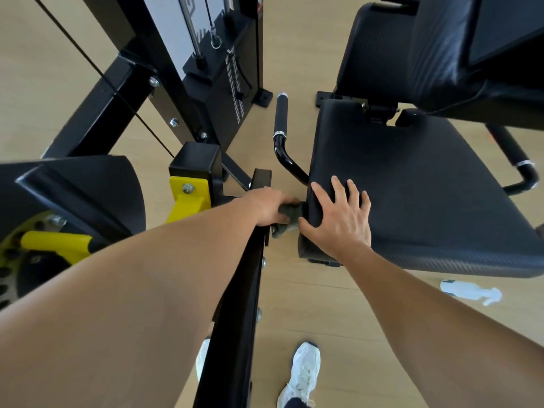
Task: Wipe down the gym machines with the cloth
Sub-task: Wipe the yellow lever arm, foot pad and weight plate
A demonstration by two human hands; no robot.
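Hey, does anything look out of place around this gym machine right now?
Only the white spray bottle: it lies on its side on the wooden floor beside the black seat pad, not upright. No spill shows around it.

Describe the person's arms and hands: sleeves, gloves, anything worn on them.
Both are bare. The left arm and right arm show no sleeve anywhere in view. The left hand and right hand wear no gloves. No watch, band or bracelet shows at either wrist, and no ring shows on the right hand's fingers; the left hand's fingers are mostly hidden.
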